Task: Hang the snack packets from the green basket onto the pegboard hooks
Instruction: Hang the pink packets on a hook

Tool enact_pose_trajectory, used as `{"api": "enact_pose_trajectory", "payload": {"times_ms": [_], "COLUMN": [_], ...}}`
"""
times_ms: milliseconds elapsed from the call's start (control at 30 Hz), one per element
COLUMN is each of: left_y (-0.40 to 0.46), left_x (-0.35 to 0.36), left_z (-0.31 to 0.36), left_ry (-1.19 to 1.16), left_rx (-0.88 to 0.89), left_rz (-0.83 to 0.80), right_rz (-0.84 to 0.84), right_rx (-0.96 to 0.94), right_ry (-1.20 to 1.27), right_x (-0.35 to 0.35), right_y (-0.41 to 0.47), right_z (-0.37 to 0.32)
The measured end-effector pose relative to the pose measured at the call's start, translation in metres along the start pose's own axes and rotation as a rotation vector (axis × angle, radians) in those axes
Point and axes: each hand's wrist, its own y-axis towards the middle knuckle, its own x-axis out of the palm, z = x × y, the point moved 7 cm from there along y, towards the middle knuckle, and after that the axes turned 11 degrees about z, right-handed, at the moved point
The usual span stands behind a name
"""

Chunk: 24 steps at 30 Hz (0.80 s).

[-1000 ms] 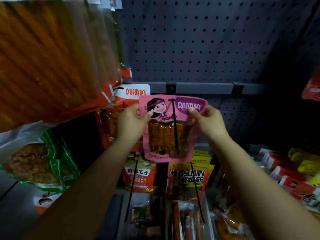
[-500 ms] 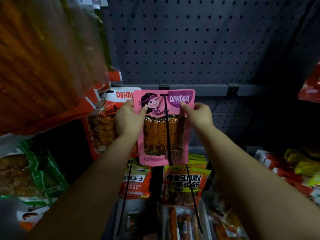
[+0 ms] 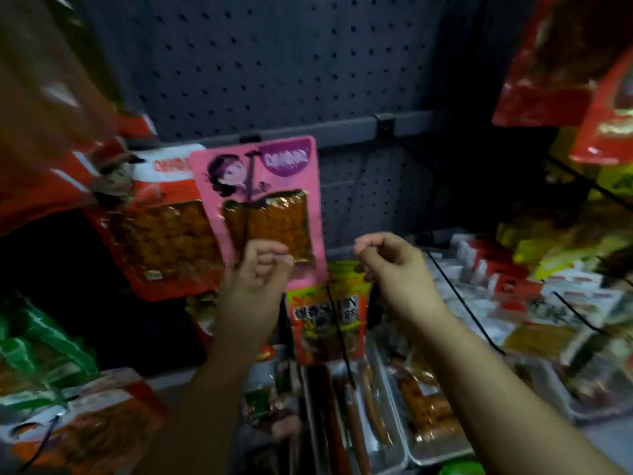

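Observation:
A pink snack packet [image 3: 274,186] hangs on a black hook [image 3: 251,173] fixed to the grey pegboard [image 3: 274,63]. My left hand [image 3: 260,269] is in front of the packet's lower edge, fingers curled, holding nothing. My right hand [image 3: 394,262] hovers to the right of the packet, apart from it, fingers curled loosely and empty. A red and white packet [image 3: 164,228] hangs just left of the pink one. The green basket shows only as a sliver [image 3: 462,469] at the bottom edge.
Large orange packets [image 3: 51,114] hang close at the upper left, red ones [image 3: 582,63] at the upper right. Bare black hooks [image 3: 459,296] stick out on the right. An orange packet [image 3: 329,320] hangs below, and trays of sausages [image 3: 359,423] lie underneath.
Both hands have let go of the pink packet and dropped down from its top corners. The packet now hangs on the hook by itself. The view has swung and is blurred.

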Motion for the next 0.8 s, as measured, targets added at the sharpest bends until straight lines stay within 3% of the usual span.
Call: {"api": "enact_pose_trajectory", "payload": {"times_ms": [133,233,400,600,800], "left_y": [-0.093,-0.174,-0.312,-0.457,-0.583], "left_x": [0.071,0.134,0.238,0.331,0.374], "left_z": [-0.003,-0.014,-0.092,-0.258,-0.43], "left_ry": [-0.05,-0.075,-0.051,0.118,0.285], "left_rx": [-0.134,-0.207,-0.456,-0.589,-0.738], "left_rz": [-0.277,-0.443,-0.607,-0.753,-0.763], "right_rz": [0.039,0.164,0.308,0.17,-0.041], "right_rx": [0.082,0.226,0.478,0.709,0.866], "right_ry": [0.016,-0.016,-0.205,-0.496,-0.762], "right_x": [-0.101,-0.195,-0.341,-0.429,-0.478], "right_y": [-0.059,-0.099,-0.158,-0.209,-0.247], "right_z": [0.039,0.094,0.216,0.429,0.651]}}
